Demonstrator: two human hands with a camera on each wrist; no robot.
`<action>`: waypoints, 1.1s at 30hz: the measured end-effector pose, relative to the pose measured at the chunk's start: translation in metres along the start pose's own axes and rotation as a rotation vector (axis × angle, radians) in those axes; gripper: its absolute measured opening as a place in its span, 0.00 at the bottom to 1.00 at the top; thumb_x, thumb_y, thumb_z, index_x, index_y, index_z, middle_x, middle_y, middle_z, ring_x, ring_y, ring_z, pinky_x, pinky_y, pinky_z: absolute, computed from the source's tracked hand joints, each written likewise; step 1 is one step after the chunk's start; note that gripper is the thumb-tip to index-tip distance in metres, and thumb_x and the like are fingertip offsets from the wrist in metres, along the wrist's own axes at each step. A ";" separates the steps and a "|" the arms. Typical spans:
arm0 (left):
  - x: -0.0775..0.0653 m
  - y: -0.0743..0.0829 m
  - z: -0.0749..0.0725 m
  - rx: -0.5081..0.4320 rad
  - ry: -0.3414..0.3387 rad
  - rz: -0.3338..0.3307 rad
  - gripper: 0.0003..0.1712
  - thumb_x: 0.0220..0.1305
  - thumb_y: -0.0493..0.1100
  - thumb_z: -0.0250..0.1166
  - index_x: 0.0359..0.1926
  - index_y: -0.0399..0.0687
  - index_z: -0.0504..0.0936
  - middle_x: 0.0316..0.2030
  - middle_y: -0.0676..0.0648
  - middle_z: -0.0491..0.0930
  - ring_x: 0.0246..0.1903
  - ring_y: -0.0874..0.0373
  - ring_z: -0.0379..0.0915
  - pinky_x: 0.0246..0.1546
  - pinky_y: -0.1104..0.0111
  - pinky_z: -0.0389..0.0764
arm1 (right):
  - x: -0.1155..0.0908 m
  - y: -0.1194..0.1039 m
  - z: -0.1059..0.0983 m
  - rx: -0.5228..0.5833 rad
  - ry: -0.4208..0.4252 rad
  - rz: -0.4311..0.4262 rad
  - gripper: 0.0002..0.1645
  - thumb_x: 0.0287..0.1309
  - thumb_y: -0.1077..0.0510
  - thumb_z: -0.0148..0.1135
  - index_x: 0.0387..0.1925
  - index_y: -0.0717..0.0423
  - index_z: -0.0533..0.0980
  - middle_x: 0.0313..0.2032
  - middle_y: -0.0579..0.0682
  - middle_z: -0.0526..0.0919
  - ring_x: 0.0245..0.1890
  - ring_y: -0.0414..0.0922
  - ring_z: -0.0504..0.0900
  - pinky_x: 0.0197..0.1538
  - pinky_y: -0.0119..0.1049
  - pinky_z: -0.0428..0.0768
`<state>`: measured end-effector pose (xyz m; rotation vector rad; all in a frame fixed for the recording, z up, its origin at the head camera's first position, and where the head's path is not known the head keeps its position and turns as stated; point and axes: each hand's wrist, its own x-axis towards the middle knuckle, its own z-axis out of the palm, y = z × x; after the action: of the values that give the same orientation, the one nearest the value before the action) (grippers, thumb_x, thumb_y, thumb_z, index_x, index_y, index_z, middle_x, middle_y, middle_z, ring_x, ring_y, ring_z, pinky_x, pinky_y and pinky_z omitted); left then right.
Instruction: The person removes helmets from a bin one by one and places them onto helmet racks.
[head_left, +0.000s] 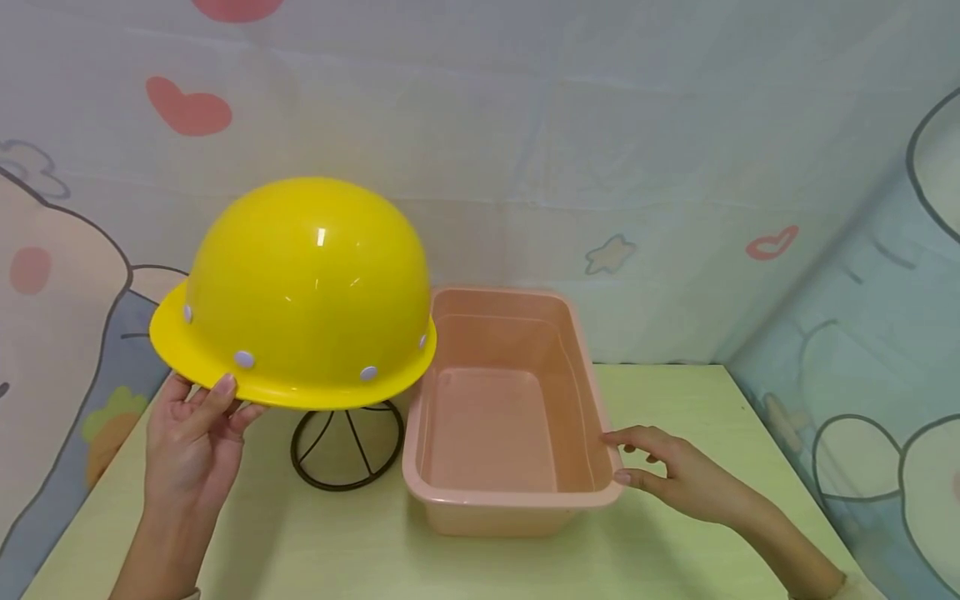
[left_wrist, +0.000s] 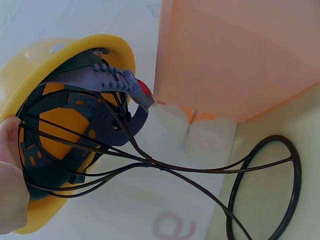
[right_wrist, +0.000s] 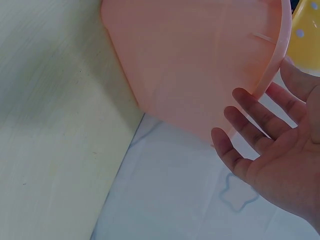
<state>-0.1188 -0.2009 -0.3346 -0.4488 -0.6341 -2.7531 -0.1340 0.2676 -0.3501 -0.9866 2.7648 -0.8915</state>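
A yellow hard hat (head_left: 315, 292) sits over a black wire stand (head_left: 347, 486) on the left of the table. My left hand (head_left: 191, 442) grips its brim, thumb on top and fingers beneath. In the left wrist view, the hat's inner straps (left_wrist: 95, 77) show, with the stand's wires reaching up inside. A pink plastic basin (head_left: 513, 498) stands right of the stand. With loosely bent, spread fingers, my right hand (head_left: 675, 471) touches the basin's right rim near its front corner. In the right wrist view, nothing lies in that palm.
The pale wooden table (head_left: 675, 400) extends to both sides of the basin. Behind it hangs a printed cloth (head_left: 510, 150) with hearts and cartoon figures, which also covers both sides.
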 end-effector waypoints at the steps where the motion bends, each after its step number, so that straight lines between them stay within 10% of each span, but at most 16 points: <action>1: 0.000 0.000 -0.001 -0.006 0.000 -0.003 0.21 0.63 0.20 0.41 0.56 0.29 0.63 0.43 0.34 0.75 0.37 0.43 0.78 0.33 0.59 0.81 | 0.000 0.001 0.000 -0.001 0.000 0.001 0.24 0.60 0.52 0.58 0.56 0.54 0.70 0.51 0.45 0.75 0.45 0.38 0.70 0.42 0.36 0.75; 33: -0.012 -0.011 -0.028 -0.101 0.004 -0.118 0.18 0.68 0.25 0.37 0.54 0.30 0.67 0.44 0.37 0.74 0.37 0.46 0.77 0.41 0.60 0.79 | 0.000 -0.001 0.001 0.005 -0.004 0.021 0.24 0.60 0.51 0.57 0.56 0.54 0.70 0.51 0.45 0.75 0.46 0.39 0.70 0.42 0.37 0.76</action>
<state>-0.1182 -0.2021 -0.3664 -0.4417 -0.5381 -2.9074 -0.1330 0.2671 -0.3501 -0.9553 2.7628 -0.8915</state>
